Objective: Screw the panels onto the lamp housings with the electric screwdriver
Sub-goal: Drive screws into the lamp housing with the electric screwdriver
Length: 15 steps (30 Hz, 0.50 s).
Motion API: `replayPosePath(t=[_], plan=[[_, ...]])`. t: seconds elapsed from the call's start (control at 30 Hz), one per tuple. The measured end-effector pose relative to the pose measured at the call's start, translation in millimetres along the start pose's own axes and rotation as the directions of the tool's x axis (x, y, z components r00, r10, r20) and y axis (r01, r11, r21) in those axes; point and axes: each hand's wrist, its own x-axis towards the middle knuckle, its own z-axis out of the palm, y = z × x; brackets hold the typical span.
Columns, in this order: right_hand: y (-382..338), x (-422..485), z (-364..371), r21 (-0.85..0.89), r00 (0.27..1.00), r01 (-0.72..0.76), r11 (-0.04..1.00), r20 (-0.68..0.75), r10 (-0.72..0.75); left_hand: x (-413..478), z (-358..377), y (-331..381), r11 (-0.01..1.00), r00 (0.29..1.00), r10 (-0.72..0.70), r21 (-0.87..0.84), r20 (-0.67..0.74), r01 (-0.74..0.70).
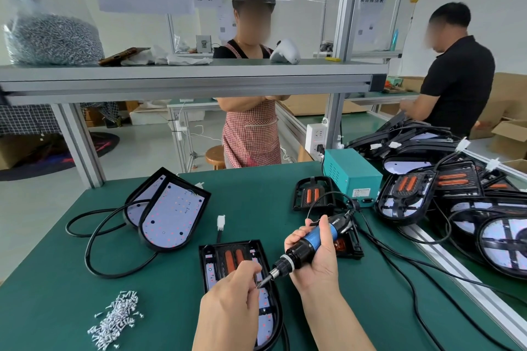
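A black lamp housing [219,262] with a black panel over its white LED board lies on the green table in front of me. My right hand [316,262] grips the blue and black electric screwdriver [310,245], tilted with its bit pointing down-left over the housing. My left hand [236,291] pinches something small, apparently a screw, right at the bit tip [261,284]. Two more housings [168,216] with bare LED boards lie stacked at the left, black cables looped around them.
A pile of loose screws [117,319] lies at front left. Spare panels [313,194], a teal power box [352,177] and stacked assembled lamps [456,196] fill the right. A person in a checked apron [251,134] stands beyond the table; a shelf [188,77] runs overhead.
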Motion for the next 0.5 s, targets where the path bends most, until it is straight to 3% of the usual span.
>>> replayPosePath(t=[0.2,0.5], plan=[[2.3,0.3,2.1,-0.003,1.0,0.001,1.0,-0.004,-0.001,2.4,0.1,4.6,0.976,0.982,0.173,0.147,-0.079,-0.16],[1.0,-1.8,0.4,0.005,1.0,0.006,1.0,-0.007,-0.006,0.6,1.8,-4.1,0.986,0.987,0.15,0.082,-0.049,-0.146]])
